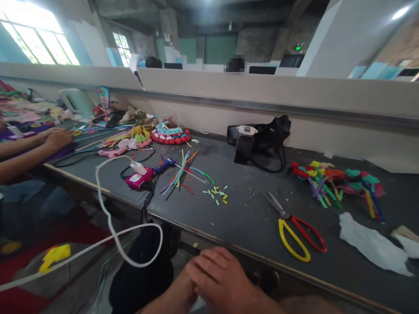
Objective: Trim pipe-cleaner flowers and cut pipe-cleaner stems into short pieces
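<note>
My right hand (221,277) lies over my left hand (185,283) at the bottom centre, just in front of the table's near edge. Its fingers are closed round the left hand, whose own fingers are mostly hidden beneath. Open scissors (285,216) with one yellow and one red handle rest to the right, nearest my hands. Small cut green and yellow pieces (218,195) are scattered on the dark table (209,216). Several coloured fuzzy stems (183,171) lie crossed beside a blue glue gun (164,165).
A magenta power strip (140,178) has a looping white cable (106,209). A black bag (268,141), coloured fuzzy flowers (334,179) and white paper (373,244) are to the right. Another person's hands (59,138) are at left. A partition (262,93) runs behind the table.
</note>
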`<action>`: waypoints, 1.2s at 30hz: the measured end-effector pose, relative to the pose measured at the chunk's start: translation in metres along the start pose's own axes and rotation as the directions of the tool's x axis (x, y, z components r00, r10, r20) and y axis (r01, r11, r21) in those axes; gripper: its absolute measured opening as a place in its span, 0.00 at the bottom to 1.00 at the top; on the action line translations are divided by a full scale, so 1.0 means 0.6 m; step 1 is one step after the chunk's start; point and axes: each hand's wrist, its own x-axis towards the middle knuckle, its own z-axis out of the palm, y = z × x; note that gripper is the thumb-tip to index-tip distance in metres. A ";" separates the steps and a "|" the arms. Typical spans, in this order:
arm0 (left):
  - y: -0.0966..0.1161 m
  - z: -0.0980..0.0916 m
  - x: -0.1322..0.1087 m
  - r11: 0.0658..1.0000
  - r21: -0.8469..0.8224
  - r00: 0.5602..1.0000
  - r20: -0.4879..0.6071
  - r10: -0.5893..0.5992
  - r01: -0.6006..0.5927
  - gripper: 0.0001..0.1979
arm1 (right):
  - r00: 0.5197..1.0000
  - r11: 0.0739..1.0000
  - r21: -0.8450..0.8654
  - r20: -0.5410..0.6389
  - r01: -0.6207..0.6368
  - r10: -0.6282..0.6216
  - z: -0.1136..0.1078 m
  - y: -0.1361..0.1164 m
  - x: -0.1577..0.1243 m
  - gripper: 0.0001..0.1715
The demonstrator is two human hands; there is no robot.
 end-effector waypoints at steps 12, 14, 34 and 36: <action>0.151 -0.127 0.090 0.286 0.939 0.764 -0.042 0.644 -0.189 0.11 | 0.960 0.960 -0.051 0.041 -0.274 0.276 -0.043 0.069 0.001 0.17; 0.179 -0.162 0.147 0.120 0.993 0.719 -0.088 0.689 0.006 0.14 | 0.961 0.960 -0.043 0.009 -0.276 0.277 -0.043 0.078 -0.002 0.13; 0.242 -0.249 0.300 0.826 0.559 0.717 -0.606 0.343 0.078 0.10 | 0.912 0.911 0.045 -0.002 -0.410 0.410 -0.020 0.108 -0.012 0.12; 0.240 -0.234 0.292 0.908 0.420 0.749 -0.599 0.283 -0.008 0.12 | 0.897 0.895 0.078 -0.011 -0.440 0.442 -0.021 0.109 -0.006 0.13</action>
